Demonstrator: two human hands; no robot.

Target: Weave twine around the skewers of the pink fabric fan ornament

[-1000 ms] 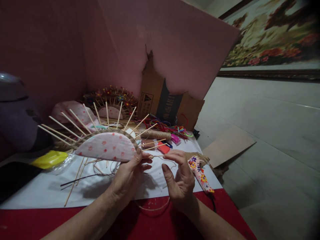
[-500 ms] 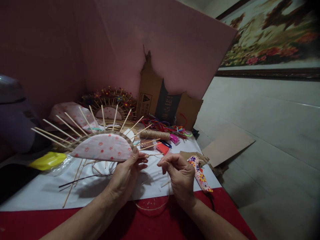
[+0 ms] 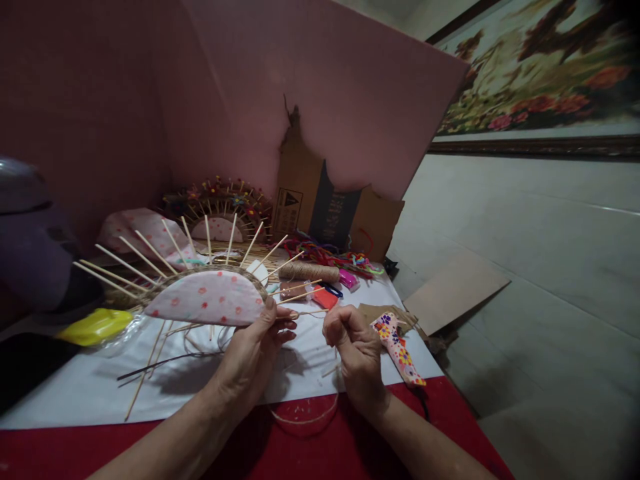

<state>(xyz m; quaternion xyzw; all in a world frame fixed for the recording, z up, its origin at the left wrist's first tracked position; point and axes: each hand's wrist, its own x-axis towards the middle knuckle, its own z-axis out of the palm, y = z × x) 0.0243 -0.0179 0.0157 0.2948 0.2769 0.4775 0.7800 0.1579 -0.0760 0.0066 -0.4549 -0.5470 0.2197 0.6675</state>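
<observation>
My left hand [image 3: 257, 343] grips the right end of a half-round piece [image 3: 207, 298] covered in white cloth with red dots. Thin wooden sticks fan out from its curved edge, and twine is woven along their base. My right hand [image 3: 356, 350] is closed in a pinch on a thin twine [image 3: 305, 421], just right of the last stick. The twine runs from the stick by my left fingertips and hangs in a loop over the red cloth.
A twine roll [image 3: 309, 271], a red packet [image 3: 325, 297] and a yellow packet [image 3: 96, 327] lie on the white sheet [image 3: 200, 393]. A flower-patterned glue gun [image 3: 401, 350] is at the right. Torn cardboard [image 3: 300, 187] and a finished-looking fan piece [image 3: 218, 229] stand behind.
My right hand has shifted slightly right, its fingers curled more tightly. The half-round piece has turned a little, its left sticks moving right.
</observation>
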